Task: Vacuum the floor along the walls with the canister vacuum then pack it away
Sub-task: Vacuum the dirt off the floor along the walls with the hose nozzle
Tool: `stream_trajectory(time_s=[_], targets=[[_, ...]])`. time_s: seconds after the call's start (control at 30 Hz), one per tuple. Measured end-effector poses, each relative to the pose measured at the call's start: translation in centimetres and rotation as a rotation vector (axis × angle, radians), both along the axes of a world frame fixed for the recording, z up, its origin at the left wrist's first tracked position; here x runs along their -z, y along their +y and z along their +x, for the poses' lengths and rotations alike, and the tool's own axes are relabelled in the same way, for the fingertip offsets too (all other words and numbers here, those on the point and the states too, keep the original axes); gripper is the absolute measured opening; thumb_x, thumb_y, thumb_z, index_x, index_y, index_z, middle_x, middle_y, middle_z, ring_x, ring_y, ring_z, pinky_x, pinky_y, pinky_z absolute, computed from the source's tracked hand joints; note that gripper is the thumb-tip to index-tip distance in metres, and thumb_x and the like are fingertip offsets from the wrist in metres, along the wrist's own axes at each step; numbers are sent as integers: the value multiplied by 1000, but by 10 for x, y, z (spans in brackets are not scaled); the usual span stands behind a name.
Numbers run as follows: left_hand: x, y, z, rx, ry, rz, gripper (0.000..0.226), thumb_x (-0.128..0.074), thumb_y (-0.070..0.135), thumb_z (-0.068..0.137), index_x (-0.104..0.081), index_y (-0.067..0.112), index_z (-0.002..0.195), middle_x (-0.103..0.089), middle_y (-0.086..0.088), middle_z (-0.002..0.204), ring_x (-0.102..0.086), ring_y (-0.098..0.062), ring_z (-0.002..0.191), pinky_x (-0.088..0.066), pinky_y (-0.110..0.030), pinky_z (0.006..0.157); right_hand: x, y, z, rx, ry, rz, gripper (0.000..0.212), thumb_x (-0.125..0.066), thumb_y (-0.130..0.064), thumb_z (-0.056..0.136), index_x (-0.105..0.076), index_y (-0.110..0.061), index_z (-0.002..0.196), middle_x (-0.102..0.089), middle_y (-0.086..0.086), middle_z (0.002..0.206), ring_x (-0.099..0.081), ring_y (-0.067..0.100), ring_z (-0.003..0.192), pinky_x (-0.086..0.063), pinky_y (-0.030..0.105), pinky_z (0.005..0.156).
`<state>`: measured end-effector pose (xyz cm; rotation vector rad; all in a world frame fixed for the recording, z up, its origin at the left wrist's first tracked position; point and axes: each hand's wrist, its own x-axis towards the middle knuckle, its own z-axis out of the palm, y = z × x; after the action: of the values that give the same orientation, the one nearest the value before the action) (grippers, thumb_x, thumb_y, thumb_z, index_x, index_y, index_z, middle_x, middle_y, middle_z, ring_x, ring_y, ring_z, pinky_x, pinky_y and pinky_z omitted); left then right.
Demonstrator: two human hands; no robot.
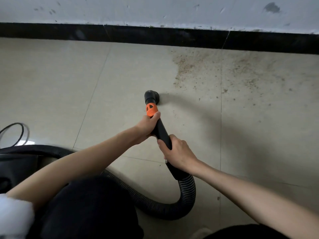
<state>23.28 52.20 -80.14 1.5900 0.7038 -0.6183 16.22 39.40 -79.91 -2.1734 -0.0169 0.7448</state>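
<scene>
Seen from above: rigid black plastic vacuum wand (161,131) with orange ribbed collar (151,109), angled down to pale beige tiled floor (51,80). Round black nozzle (151,96) at wand's tip, touching floor, well short of black skirting board (155,34). Left hand (147,125) clamped round wand just below collar; right hand (176,152) clamped round wand nearer its hose end. Black ribbed hose (187,195) looped from wand toward dark canister body (17,168), left of wand. Scattered brown crumbs (215,69) right of nozzle, beside skirting.
</scene>
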Motion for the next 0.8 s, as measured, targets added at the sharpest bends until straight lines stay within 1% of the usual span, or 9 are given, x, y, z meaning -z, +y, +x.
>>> stream_trajectory(time_s=[0.17,0.23,0.3,0.4,0.47,0.53,0.67,0.73,0.8], targets=[[11,-6,8,96,-101,-28,35,-45,35,97,-43,1,107,-47,-5,81,-49,-16,68,-44,-27,62,3,-1,-4,113,-48,-75,40,-43,-53,94,-49,-14,95,-69,10,79,-66,30,74,-54,44,74],[13,-11,13,114,-95,-27,36,-46,36,97,-43,1,107,-48,-6,82,-51,-17,70,-46,-29,64,4,-3,-1,155,-39,-79,39,-44,-51,95,-50,-13,93,-69,10,79,-67,29,75,-53,42,75],[12,-18,18,139,-76,-19,34,-46,35,97,-42,2,106,-50,-5,81,-52,-17,69,-48,-28,61,4,-6,2,177,-17,-74,35,-45,-48,96,-50,-14,90,-70,9,77,-67,25,73,-52,37,72],[13,-25,24,171,-116,10,27,-46,33,97,-43,7,91,-49,-4,75,-50,-15,63,-44,-26,55,5,-7,5,237,-9,-44,31,-45,-46,98,-48,-18,84,-69,2,67,-67,17,65,-47,31,65],[13,-28,28,170,-144,18,27,-47,31,97,-41,12,78,-49,-4,71,-49,-15,59,-42,-25,52,7,-4,9,287,2,-74,35,-42,-50,97,-48,-18,83,-70,2,68,-68,21,69,-50,35,69],[10,-28,30,166,-151,12,29,-47,32,96,-38,14,75,-49,-4,70,-49,-17,58,-42,-26,51,7,-1,13,325,14,-127,40,-38,-54,95,-49,-18,84,-70,3,68,-67,24,72,-51,36,71],[5,-23,26,142,-142,-41,32,-50,33,96,-41,13,73,-50,-5,69,-51,-18,58,-43,-27,51,-1,-3,16,312,4,-124,45,-38,-54,95,-53,-15,79,-68,1,55,-66,15,56,-45,27,55],[5,-15,18,102,-114,-107,29,-50,33,96,-45,13,77,-52,-6,74,-55,-21,67,-51,-33,63,-4,-4,11,290,49,-62,43,-41,-51,96,-53,-13,79,-68,3,56,-65,16,50,-45,24,51],[6,-3,5,37,-73,-184,27,-50,33,96,-47,12,80,-53,-7,78,-56,-23,76,-52,-39,77,-6,-1,2,252,98,-9,42,-43,-49,97,-54,-11,81,-68,4,57,-66,18,50,-47,23,49]])
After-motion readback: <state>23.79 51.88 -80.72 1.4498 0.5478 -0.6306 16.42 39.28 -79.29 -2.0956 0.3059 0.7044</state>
